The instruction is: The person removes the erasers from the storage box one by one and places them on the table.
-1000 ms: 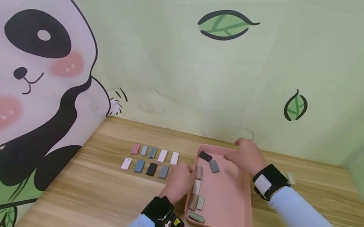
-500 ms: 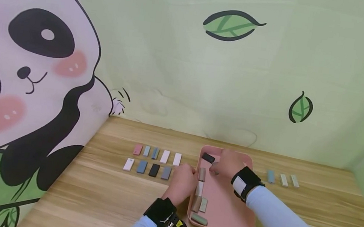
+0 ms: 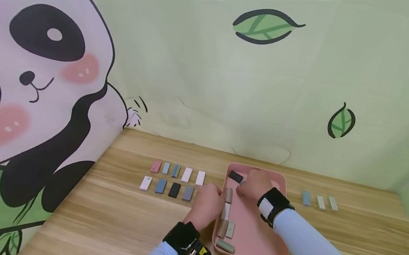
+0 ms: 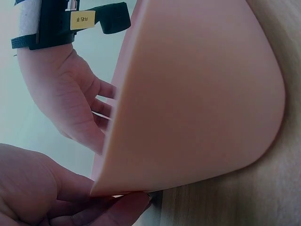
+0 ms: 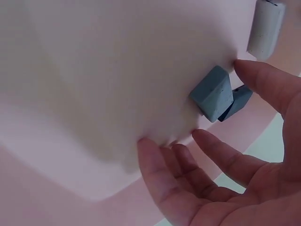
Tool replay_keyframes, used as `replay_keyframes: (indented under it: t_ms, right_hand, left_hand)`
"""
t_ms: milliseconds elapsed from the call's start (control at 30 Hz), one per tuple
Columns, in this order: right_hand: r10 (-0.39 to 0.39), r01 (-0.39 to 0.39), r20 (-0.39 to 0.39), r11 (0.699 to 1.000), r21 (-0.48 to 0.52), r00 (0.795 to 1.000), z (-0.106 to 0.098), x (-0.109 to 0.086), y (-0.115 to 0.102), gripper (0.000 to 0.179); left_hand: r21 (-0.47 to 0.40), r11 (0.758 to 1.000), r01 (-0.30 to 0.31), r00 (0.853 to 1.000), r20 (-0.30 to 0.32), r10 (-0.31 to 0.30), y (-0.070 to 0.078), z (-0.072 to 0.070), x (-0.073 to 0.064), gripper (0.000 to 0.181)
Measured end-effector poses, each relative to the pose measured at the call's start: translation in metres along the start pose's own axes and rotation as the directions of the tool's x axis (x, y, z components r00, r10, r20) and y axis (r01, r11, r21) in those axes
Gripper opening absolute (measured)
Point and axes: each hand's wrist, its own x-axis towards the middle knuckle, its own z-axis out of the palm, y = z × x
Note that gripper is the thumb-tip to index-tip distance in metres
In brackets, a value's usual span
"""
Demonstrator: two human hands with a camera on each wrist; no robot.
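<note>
Right fingers (image 5: 230, 157) deeper in tray (image 3: 255, 240), apart around bluish block (image 5: 212, 96) (wrist view only), left fingers (image 4: 124, 209) seemingly tight on rim (image 4: 113, 132)

Your right hand (image 3: 256, 184) is covering most of the blue-grey block (image 5: 214, 94) in the head view; from the right wrist, that block is partly hiding a darker block (image 5: 241, 100); from the left wrist, the wall of the pink tray (image 4: 197, 94) is hiding part of your right hand, and your left hand (image 4: 42, 190) is running out of frame; in the head view the yellow tag (image 3: 203, 250) is showing too small to read.
</note>
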Motion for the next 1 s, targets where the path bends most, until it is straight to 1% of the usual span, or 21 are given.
replay_keyframes:
  t_ms: [133, 233, 400, 567, 700, 800, 933, 1000]
  right_hand:
    - [-0.048, 0.047, -0.016, 0.998, -0.043, 0.999, 0.000, 0.000, -0.001, 0.022]
    - [-0.070, 0.069, -0.020, 0.997, -0.037, 0.997, 0.002, -0.001, -0.002, 0.018]
    - [-0.060, 0.060, -0.015, 0.998, -0.011, 0.998, 0.001, -0.004, -0.007, 0.012]
    - [-0.050, 0.050, -0.001, 0.999, -0.012, 0.999, 0.002, -0.004, -0.011, 0.015]
    - [-0.066, 0.066, 0.005, 0.998, -0.007, 0.998, 0.004, -0.005, -0.009, 0.013]
    - [-0.102, 0.102, 0.007, 0.995, -0.010, 0.995, 0.001, -0.010, -0.010, 0.013]
    - [-0.153, 0.154, 0.013, 0.988, -0.022, 0.988, -0.004, -0.017, -0.011, 0.019]
    - [-0.162, 0.162, 0.023, 0.987, -0.020, 0.987, -0.005, -0.021, -0.011, 0.021]
  left_hand:
    - [0.003, 1.000, -0.017, 1.000, -0.007, 0.017, 0.002, -0.001, 0.000, 0.025]
    - [0.001, 1.000, -0.020, 1.000, -0.008, 0.020, 0.002, -0.001, -0.001, 0.026]
    - [-0.015, 1.000, -0.004, 1.000, 0.001, 0.004, 0.002, 0.001, -0.001, 0.023]
    - [0.000, 1.000, -0.025, 1.000, -0.009, 0.025, 0.001, 0.001, -0.001, 0.025]
    - [0.003, 1.000, -0.019, 1.000, -0.005, 0.019, 0.002, 0.001, -0.001, 0.026]
    - [-0.005, 1.000, -0.008, 1.000, -0.005, 0.008, 0.002, 0.001, 0.000, 0.025]
    - [-0.025, 1.000, 0.014, 1.000, -0.004, -0.014, 0.002, 0.002, 0.000, 0.023]
    - [-0.033, 0.999, 0.019, 1.000, 0.002, -0.018, 0.002, 0.002, 0.000, 0.023]
